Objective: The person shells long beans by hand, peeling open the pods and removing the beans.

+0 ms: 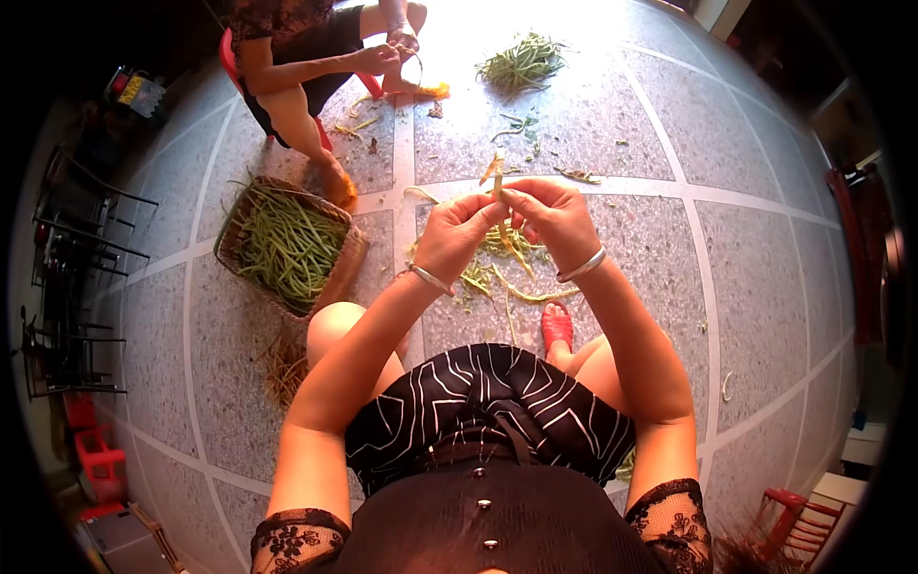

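Note:
A yellowed bean pod (pixel 498 174) is pinched between the fingertips of both hands, held up in front of me above the floor. My left hand (pixel 454 234) grips it from one side, thumb and fingers pressed together. From the other side my right hand (pixel 555 222) closes on it, thumb tip almost touching the left one. Part of the pod hangs below the fingers. Behind and beneath the hands, loose green and yellowish pods (pixel 475 277) lie on the tiled floor, partly hidden by my hands.
Left of me stands a woven basket (pixel 350 266) full of long green beans (pixel 290 244). Farther off lies another bean heap (pixel 521 65). A seated person (pixel 316 72) works with both hands at upper left. Dark metal chairs (pixel 91 239) line the left side; brown stalks (pixel 284 371) lie near my knee.

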Demonstrator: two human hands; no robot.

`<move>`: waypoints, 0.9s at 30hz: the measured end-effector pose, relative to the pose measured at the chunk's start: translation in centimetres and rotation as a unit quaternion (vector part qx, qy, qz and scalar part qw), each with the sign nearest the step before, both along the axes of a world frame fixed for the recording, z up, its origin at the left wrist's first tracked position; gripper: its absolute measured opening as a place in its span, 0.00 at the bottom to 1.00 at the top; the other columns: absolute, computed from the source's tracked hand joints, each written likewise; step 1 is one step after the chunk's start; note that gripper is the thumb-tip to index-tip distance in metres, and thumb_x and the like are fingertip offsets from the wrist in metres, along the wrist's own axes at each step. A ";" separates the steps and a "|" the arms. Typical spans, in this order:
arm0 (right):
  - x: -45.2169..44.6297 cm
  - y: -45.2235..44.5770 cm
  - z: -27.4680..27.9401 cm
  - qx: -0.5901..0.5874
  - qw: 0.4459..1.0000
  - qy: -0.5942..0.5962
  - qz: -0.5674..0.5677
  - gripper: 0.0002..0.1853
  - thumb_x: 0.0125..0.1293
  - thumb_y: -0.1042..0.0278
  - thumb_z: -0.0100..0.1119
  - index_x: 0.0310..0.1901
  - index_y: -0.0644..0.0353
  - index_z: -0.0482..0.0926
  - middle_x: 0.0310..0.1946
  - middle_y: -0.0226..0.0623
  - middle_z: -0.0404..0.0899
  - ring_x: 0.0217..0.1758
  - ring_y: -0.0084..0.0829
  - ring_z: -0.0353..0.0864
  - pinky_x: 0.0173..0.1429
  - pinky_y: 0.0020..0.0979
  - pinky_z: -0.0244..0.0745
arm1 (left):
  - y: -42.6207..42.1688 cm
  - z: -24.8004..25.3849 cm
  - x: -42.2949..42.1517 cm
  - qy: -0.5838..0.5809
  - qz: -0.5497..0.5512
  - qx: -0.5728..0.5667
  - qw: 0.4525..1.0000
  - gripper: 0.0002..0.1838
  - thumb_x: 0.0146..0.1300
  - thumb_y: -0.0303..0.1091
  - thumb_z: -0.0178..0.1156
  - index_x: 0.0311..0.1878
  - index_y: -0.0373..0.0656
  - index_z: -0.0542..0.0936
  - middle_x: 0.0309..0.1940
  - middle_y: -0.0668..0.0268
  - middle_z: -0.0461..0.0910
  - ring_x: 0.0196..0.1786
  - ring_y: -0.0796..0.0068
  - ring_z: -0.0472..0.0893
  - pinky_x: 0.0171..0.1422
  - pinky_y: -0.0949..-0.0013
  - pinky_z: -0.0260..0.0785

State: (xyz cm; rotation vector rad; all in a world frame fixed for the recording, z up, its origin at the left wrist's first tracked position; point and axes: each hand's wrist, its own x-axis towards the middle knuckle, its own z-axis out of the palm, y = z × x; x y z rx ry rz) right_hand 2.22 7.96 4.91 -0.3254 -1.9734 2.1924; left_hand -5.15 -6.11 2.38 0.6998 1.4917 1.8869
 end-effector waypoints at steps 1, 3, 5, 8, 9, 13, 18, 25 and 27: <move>-0.2 0.2 -0.2 -0.002 1.000 -0.003 0.004 0.10 0.59 0.65 0.57 0.38 0.62 0.79 0.26 0.28 0.78 0.26 0.14 0.72 0.24 0.15 0.64 | 0.4 -0.2 0.1 0.019 0.018 0.002 1.000 0.10 0.61 0.37 0.56 0.37 0.40 0.79 0.21 0.78 0.72 0.21 0.93 0.64 0.24 0.85 0.53; -0.5 0.9 -0.5 0.005 1.000 -0.006 0.020 0.10 0.59 0.65 0.57 0.39 0.62 0.79 0.27 0.28 0.78 0.26 0.13 0.72 0.24 0.15 0.64 | 0.9 -1.0 -0.3 0.070 0.035 0.003 0.997 0.11 0.61 0.36 0.56 0.38 0.38 0.79 0.23 0.76 0.74 0.24 0.91 0.67 0.27 0.84 0.57; -0.7 1.2 -0.7 0.028 0.999 -0.009 0.019 0.10 0.59 0.65 0.57 0.38 0.62 0.79 0.27 0.28 0.78 0.26 0.14 0.72 0.25 0.15 0.65 | 1.0 -1.5 -0.7 0.125 0.047 -0.025 0.991 0.10 0.61 0.35 0.56 0.38 0.36 0.79 0.25 0.74 0.76 0.27 0.90 0.69 0.29 0.83 0.61; -1.0 1.5 -1.1 0.068 0.997 0.009 0.020 0.09 0.58 0.67 0.56 0.36 0.64 0.79 0.26 0.30 0.78 0.26 0.17 0.74 0.27 0.18 0.67 | 1.0 -1.4 -1.0 0.199 0.056 -0.095 0.974 0.10 0.60 0.32 0.56 0.38 0.35 0.79 0.26 0.73 0.77 0.29 0.89 0.71 0.32 0.81 0.63; -1.0 1.7 -1.2 0.082 0.996 0.018 0.021 0.09 0.57 0.68 0.56 0.35 0.64 0.79 0.26 0.31 0.78 0.26 0.18 0.74 0.28 0.19 0.68 | 1.1 -1.3 -1.0 0.217 0.062 -0.107 0.968 0.09 0.60 0.32 0.56 0.38 0.35 0.79 0.26 0.73 0.77 0.29 0.89 0.70 0.32 0.81 0.63; -1.5 1.3 -1.7 0.189 0.979 0.072 -0.026 0.07 0.51 0.72 0.55 0.30 0.67 0.78 0.24 0.38 0.75 0.28 0.26 0.75 0.34 0.25 0.70 | 1.1 -0.7 -0.9 0.249 0.070 -0.127 0.958 0.09 0.60 0.31 0.56 0.37 0.35 0.79 0.25 0.73 0.76 0.29 0.88 0.70 0.33 0.81 0.63; -1.8 0.5 -2.2 0.120 0.989 0.065 -0.053 0.06 0.52 0.73 0.56 0.30 0.67 0.77 0.24 0.34 0.74 0.27 0.22 0.73 0.33 0.24 0.69 | 1.3 -0.9 -0.7 0.191 0.069 -0.082 0.976 0.09 0.61 0.31 0.55 0.38 0.35 0.78 0.25 0.73 0.75 0.29 0.88 0.70 0.32 0.82 0.62; -1.5 0.2 -2.2 0.125 0.988 0.070 -0.060 0.05 0.55 0.74 0.54 0.33 0.66 0.75 0.24 0.30 0.73 0.26 0.17 0.71 0.30 0.20 0.67 | 1.1 -0.3 -0.7 -0.038 -0.012 0.000 0.999 0.10 0.63 0.36 0.54 0.36 0.40 0.77 0.19 0.77 0.68 0.20 0.92 0.61 0.23 0.86 0.50; -1.6 0.7 -2.6 0.223 0.968 0.109 -0.043 0.04 0.59 0.75 0.52 0.35 0.65 0.74 0.24 0.26 0.73 0.24 0.12 0.69 0.27 0.15 0.64 | 1.1 -0.3 -1.0 -0.056 -0.026 -0.019 0.998 0.10 0.62 0.39 0.54 0.33 0.42 0.76 0.18 0.78 0.66 0.18 0.92 0.59 0.21 0.85 0.48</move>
